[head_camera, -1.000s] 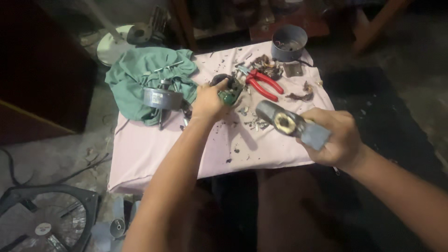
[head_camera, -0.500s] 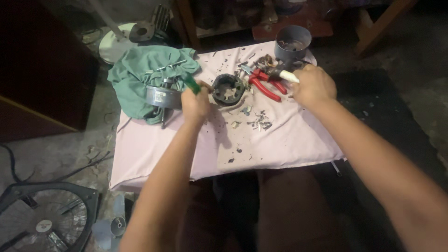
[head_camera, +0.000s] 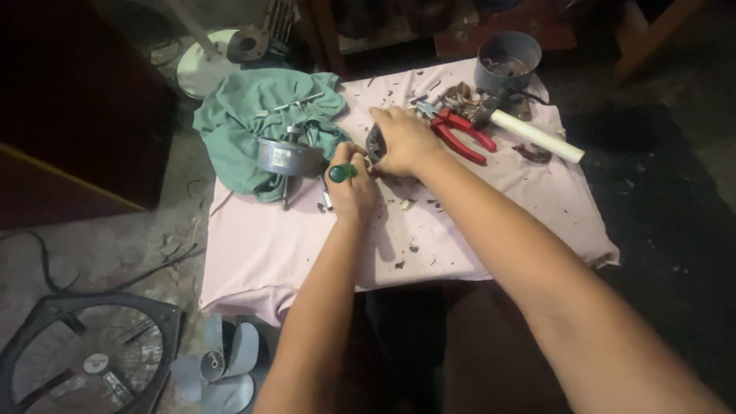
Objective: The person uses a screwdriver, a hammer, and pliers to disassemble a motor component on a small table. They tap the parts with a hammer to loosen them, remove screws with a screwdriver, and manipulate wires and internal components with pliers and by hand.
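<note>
Fingers of my right hand [head_camera: 402,142] cover the dark motor part [head_camera: 376,144]; my left hand [head_camera: 351,188], just beside, grips a green-handled screwdriver [head_camera: 341,173] pointing toward it.

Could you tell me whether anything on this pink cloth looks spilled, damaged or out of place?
Yes: dark crumbs and flakes are strewn over the pink cloth, thickest around the dark part under the right hand. The green rag lies bunched, hanging off the cloth's far-left edge, beneath a grey motor housing.
</note>
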